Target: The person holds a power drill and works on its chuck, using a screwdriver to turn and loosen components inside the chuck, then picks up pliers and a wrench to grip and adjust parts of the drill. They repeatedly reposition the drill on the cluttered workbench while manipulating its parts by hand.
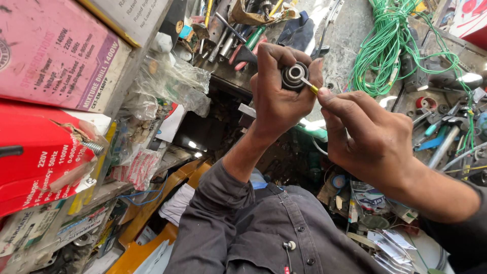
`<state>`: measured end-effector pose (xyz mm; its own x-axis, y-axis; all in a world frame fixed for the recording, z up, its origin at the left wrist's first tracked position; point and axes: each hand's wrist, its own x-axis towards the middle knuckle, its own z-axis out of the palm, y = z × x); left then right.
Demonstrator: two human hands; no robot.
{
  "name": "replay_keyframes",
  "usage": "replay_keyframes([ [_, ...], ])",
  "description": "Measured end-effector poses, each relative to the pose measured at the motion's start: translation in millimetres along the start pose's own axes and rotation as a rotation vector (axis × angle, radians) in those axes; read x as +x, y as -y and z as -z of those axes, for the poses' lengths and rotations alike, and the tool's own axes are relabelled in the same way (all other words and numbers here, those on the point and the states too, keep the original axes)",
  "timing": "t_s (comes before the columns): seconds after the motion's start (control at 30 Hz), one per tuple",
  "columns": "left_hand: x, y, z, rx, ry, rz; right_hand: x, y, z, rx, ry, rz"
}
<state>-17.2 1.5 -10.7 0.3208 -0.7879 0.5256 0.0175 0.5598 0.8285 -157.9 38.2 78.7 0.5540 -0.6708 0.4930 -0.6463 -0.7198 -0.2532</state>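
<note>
Left hand (276,96) grips round part (294,76), clutter near.

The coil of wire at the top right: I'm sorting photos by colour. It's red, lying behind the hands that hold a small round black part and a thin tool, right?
Not red. The head view shows the coil of wire is green. The rest holds: left hand grips the round black part; right hand holds the thin tool.

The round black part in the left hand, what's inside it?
Inside the round black part sit pale metal rings around a dark centre. The right hand pokes a thin yellow-handled tool into it. The left hand covers its sides and back.
</note>
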Motion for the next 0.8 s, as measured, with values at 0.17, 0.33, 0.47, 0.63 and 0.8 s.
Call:
replay_keyframes([
  [0.17, 0.9, 3.0, 1.9, -0.048, 0.02, -0.007, 16.9, 7.9, 6.7, -0.021, -0.011, 0.021],
  [0.33, 0.1, 4.3, 1.8, -0.027, 0.039, -0.041, 11.7, -11.3, 23.2, 0.04, 0.223, -0.055],
  [0.47, 1.2, 4.3, 2.7, -0.012, 0.072, -0.047, 5.5, -21.2, 23.9, 0.113, 0.198, -0.136],
  [0.63, 0.6, 5.4, 4.4, -0.003, 0.08, -0.044, 12.4, -20.9, 24.9, 0.124, 0.21, -0.074],
  [0.8, 5.3, 2.8, 9.0, -0.09, 0.152, 0.004, 2.7, -34.7, 23.8, 0.169, 0.059, -0.091],
])
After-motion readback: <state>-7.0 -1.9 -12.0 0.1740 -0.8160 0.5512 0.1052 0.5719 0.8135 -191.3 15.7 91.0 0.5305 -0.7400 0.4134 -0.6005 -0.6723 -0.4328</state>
